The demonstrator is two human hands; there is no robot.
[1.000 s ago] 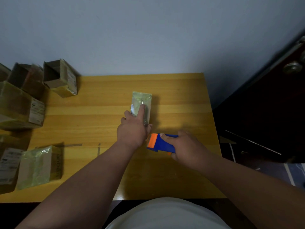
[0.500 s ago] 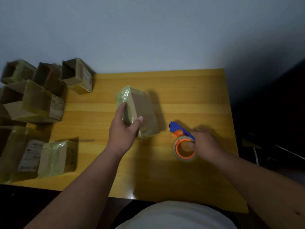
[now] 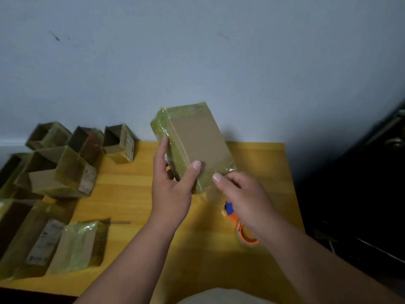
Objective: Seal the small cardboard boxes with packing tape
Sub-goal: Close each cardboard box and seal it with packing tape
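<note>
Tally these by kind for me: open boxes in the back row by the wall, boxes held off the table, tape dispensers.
Open boxes in the back row: 3
Box held up in the left hand: 1
Tape dispenser: 1
Total: 5

A yellow wooden worktop (image 3: 258,163) fills the lower middle of the frame, its far edge against a pale blue-grey wall (image 3: 197,62) that takes up the whole upper half. At the right edge stands a dark door (image 3: 372,172) with a round metal knob (image 3: 395,142).
</note>
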